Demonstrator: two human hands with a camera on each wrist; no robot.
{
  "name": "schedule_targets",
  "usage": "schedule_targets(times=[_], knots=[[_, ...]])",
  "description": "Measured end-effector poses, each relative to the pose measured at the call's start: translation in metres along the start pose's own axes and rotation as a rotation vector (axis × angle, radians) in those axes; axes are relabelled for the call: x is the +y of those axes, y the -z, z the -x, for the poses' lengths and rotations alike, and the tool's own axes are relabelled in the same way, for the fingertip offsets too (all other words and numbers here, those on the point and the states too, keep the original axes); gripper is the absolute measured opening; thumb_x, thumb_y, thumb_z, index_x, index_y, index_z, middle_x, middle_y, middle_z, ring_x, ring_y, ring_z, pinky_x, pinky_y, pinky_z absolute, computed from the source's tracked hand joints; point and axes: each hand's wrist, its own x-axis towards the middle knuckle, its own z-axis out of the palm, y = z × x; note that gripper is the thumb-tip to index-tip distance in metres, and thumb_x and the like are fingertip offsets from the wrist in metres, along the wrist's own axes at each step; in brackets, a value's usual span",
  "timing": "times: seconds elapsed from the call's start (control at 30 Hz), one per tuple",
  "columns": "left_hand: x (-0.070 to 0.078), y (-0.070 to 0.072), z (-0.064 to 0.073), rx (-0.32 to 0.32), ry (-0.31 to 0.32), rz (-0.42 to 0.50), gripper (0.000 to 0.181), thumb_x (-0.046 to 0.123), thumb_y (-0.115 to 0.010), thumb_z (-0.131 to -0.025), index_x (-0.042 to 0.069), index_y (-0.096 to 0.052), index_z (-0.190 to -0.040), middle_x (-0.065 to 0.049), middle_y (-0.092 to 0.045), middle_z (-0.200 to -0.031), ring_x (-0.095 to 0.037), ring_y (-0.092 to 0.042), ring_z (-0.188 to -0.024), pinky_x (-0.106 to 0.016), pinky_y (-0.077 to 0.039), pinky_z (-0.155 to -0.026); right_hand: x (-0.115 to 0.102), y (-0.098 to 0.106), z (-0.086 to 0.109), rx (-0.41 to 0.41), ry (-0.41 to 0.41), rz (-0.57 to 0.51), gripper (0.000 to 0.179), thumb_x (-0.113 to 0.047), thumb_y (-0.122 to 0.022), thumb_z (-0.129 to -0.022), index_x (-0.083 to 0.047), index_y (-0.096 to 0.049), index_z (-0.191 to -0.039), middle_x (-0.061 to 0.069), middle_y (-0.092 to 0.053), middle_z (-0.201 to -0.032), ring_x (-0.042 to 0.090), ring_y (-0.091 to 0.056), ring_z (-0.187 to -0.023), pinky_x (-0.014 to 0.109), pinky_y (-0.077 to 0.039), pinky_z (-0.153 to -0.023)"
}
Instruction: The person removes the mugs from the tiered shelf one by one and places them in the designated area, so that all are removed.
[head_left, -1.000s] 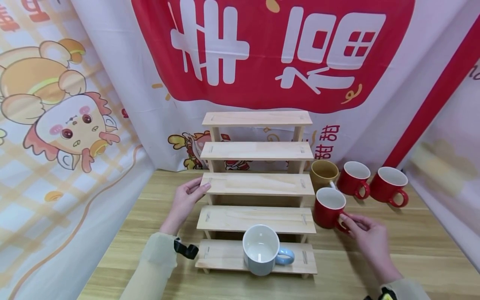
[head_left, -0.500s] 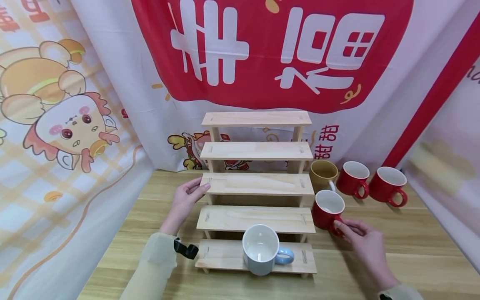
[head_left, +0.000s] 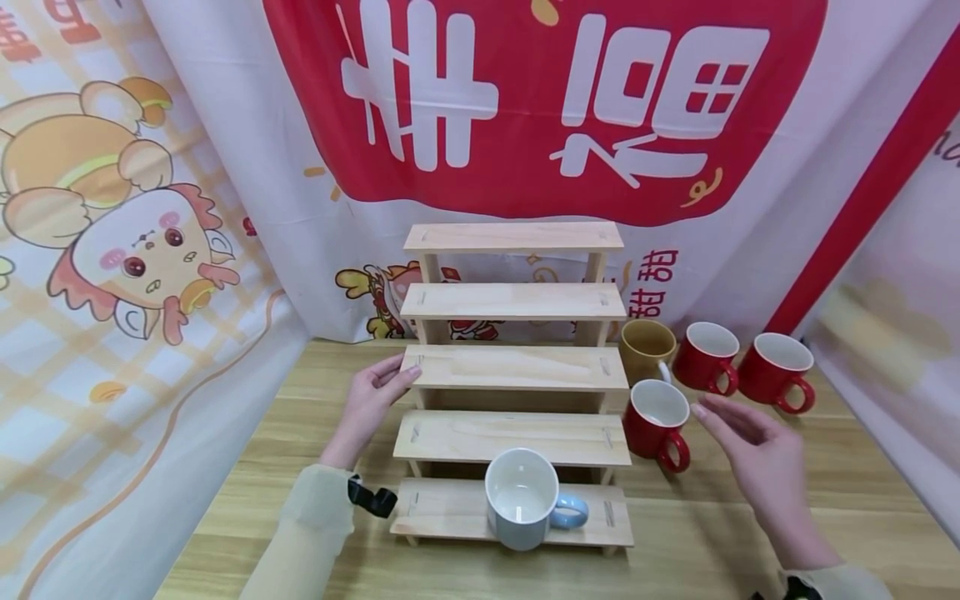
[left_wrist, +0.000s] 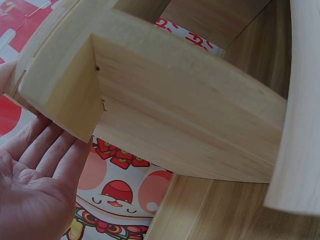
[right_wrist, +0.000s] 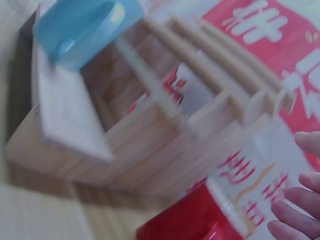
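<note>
A tiered wooden display stand [head_left: 517,367] with several steps stands mid-table. My left hand [head_left: 375,396] grips the left end of its middle step, thumb on top; in the left wrist view the fingers [left_wrist: 42,150] reach beneath the board. To the stand's right, a red mug [head_left: 645,429] with a white inside sits upright on the table, handle toward the front right. My right hand [head_left: 761,467] hovers just right of this mug, apart from its handle and holding nothing. On the lowest step stands a light blue mug [head_left: 513,525], its handle pointing right.
Behind the near red mug is a brown mug [head_left: 637,360] with a white handle. Two more red mugs, a left one [head_left: 697,367] and a right one [head_left: 765,379], stand at the back right. A printed cloth [head_left: 300,250] hangs behind the table and along both sides.
The red mug has shifted slightly left toward the stand, and my right hand has let go of its handle and drawn back to the right. My left hand stays put.
</note>
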Motion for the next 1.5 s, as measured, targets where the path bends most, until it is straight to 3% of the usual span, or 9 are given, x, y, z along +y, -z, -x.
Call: schedule_targets(times=[0.27,0.5,0.87,1.13,1.5], knots=[[0.001,0.001,-0.001,-0.001,-0.001,-0.002,0.062,0.032,-0.077,-0.094,-0.002,-0.056,-0.141,-0.021,-0.064,-0.131,-0.025,-0.065,-0.116,-0.028,-0.054,-0.096,-0.034,-0.007,0.016,-0.151,0.136,-0.01,0.043,-0.026,-0.078,-0.093,-0.008,-0.069,-0.132,-0.002,-0.074,-0.117,0.002,-0.069,-0.101,0.013,-0.054,-0.082],[0.0,0.0,0.0,0.008,-0.002,0.012,0.058,0.026,-0.076,-0.095,-0.004,-0.056,-0.14,-0.023,-0.065,-0.128,-0.021,-0.066,-0.111,-0.026,-0.054,-0.095,-0.046,-0.026,0.04,-0.307,0.15,-0.055,0.039,-0.028,-0.077,-0.094,-0.009,-0.071,-0.128,0.005,-0.073,-0.12,0.009,-0.069,-0.106,0.02,-0.058,-0.082],[0.0,0.0,0.0,0.014,0.0,0.009,0.058,0.027,-0.077,-0.094,-0.004,-0.057,-0.139,-0.023,-0.066,-0.128,-0.021,-0.066,-0.111,-0.026,-0.055,-0.094,-0.042,-0.057,0.067,-0.543,0.088,-0.129,0.033,-0.023,-0.082,-0.089,-0.012,-0.075,-0.119,0.007,-0.073,-0.117,0.021,-0.071,-0.104,0.026,-0.058,-0.088],[-0.001,0.0,0.0,0.011,0.006,0.004,0.061,0.03,-0.078,-0.093,-0.003,-0.057,-0.14,-0.022,-0.066,-0.128,-0.024,-0.066,-0.113,-0.027,-0.055,-0.093,-0.024,-0.076,0.08,-0.709,0.064,-0.163,0.034,-0.02,-0.081,-0.09,-0.004,-0.074,-0.119,0.011,-0.073,-0.116,0.019,-0.072,-0.1,0.025,-0.058,-0.086],[0.001,0.0,0.001,0.007,0.002,0.016,0.057,0.026,-0.076,-0.095,-0.004,-0.056,-0.14,-0.023,-0.065,-0.128,-0.019,-0.067,-0.11,-0.026,-0.054,-0.094,-0.015,-0.088,0.087,-0.76,0.018,-0.148,0.027,-0.023,-0.075,-0.095,-0.003,-0.075,-0.113,0.006,-0.075,-0.104,0.022,-0.071,-0.092,0.025,-0.059,-0.082]])
